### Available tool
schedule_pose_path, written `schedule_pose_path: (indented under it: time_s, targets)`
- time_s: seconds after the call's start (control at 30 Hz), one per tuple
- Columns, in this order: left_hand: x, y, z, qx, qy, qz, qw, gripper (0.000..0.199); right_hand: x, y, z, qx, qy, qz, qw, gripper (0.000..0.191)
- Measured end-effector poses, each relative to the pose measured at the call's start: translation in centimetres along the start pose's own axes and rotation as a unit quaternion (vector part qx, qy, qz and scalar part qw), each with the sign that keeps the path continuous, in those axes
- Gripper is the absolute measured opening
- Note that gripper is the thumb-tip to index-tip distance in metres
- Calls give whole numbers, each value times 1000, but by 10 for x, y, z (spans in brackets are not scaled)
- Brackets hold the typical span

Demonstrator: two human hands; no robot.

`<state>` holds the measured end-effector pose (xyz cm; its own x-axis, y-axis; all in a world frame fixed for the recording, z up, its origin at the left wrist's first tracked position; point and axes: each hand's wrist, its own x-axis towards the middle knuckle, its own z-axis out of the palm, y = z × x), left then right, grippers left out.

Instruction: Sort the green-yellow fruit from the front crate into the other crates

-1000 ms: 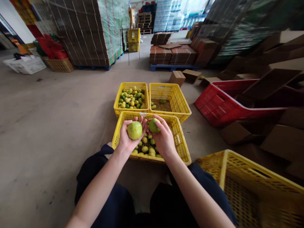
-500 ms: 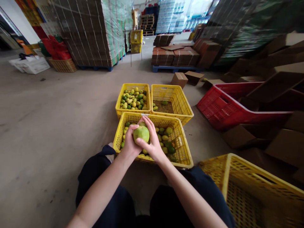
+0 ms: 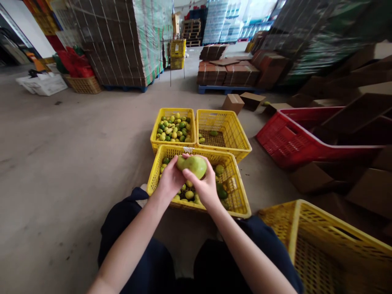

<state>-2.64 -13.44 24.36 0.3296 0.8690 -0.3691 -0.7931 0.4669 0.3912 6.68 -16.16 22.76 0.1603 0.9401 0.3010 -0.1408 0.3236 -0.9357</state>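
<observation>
both hands are occupied, held together over the near yellow crate (image 3: 219, 152). the right hand (image 3: 206, 184) is partly closed round the larger green fruit (image 3: 197, 166), thumb laid along the near side, fingers wrapping the right and far sides. the left hand (image 3: 171, 176) is cupped, about half closed, and holds the smaller green fruit (image 3: 181, 161), which appears to be a separate piece touching the larger one's left end; the join is partly covered, so a single necked fruit cannot be fully excluded. position: the larger fruit lies at the right hand, the nearer of the two, and the smaller at the left. orientation: the pair lines up across the body, left to right, broad end rightward and slightly nearer the wearer. the larger fruit's own long axis appears to run the same way; no stem is discernible. below, loose green and yellow fruits (image 3: 189, 195) lie in the near crate. beyond it stand a left rear crate (image 3: 171, 143), well filled with similar fruit, and a right rear crate (image 3: 230, 127) bearing only a few. a red crate (image 3: 275, 141) stands farther right.
</observation>
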Motion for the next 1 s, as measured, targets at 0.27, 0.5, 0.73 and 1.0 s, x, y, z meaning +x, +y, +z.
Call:
schedule_pose_path:
  time_s: [0.27, 0.5, 0.73, 1.0]
  targets:
    - [5, 5, -3, -32, 1, 31, 999, 30, 24, -7, -27, 206, 121, 84, 967, 39]
    - [-6, 9, 1, -24, -1, 14, 1000, 21, 18, -13, -36, 235, 36, 183, 954, 28]
    - [-10, 7, -1, 131, -36, 6, 991, 31, 12, -17, -33, 277, -31, 242, 929, 24]
    - [-11, 10, -12, 183, -68, -4, 981, 49, 15, -11, -34, 291, -23, 301, 908, 35]
